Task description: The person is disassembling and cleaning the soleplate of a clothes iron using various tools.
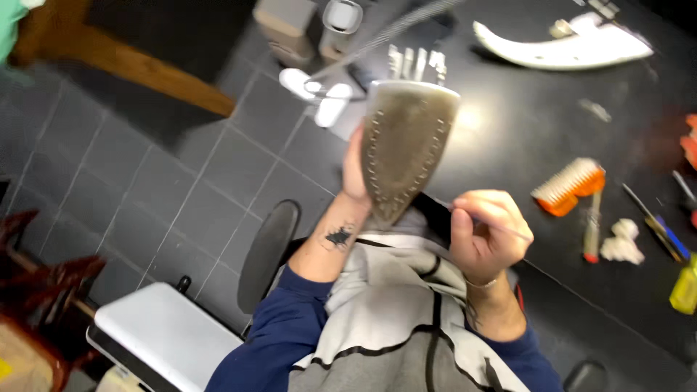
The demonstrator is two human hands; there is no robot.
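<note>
Head view: left hand grips iron; right hand beside.

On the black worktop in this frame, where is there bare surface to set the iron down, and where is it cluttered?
Bare black worktop lies between the iron, held up by the left hand, the white curved cover and the orange brush. Another bare patch sits below the brush, right of the right hand. The right edge is crowded: screwdrivers, a white wad, a yellow bottle.
</note>
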